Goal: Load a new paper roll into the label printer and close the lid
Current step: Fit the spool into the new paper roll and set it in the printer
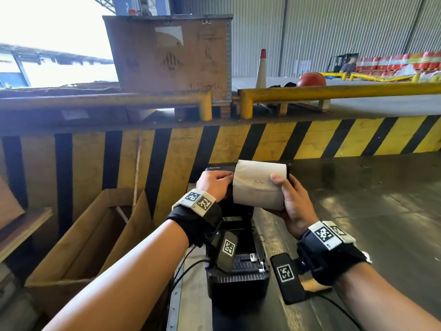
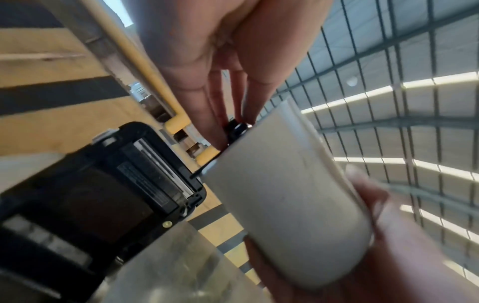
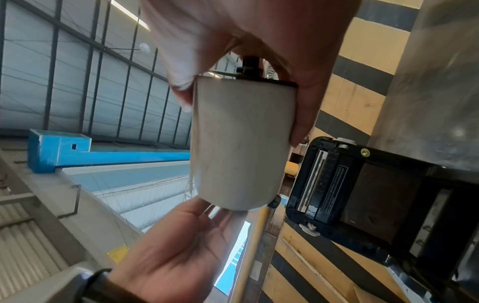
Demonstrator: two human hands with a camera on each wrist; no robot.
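A white paper roll [image 1: 259,185] on a black spindle hangs in the air above the black label printer [image 1: 238,278]. The printer's lid [image 1: 216,168] stands raised at the back, so the bay is open. My right hand [image 1: 284,194] grips the roll's right end, thumb on top. My left hand [image 1: 224,185] is at the roll's left end. In the left wrist view its fingertips [image 2: 220,139] pinch the black spindle knob [image 2: 237,130] beside the roll [image 2: 285,194]. The right wrist view shows the roll [image 3: 241,143], the spindle's other end [image 3: 251,65] and the lid's underside [image 3: 362,184].
The printer sits on a dark metal table [image 1: 370,211] that runs off to the right. An open cardboard box [image 1: 83,247] stands low on the left. Just behind the printer rises a yellow-and-black striped wall [image 1: 286,139], with yellow rails [image 1: 334,91] and a wooden crate [image 1: 171,56] above it.
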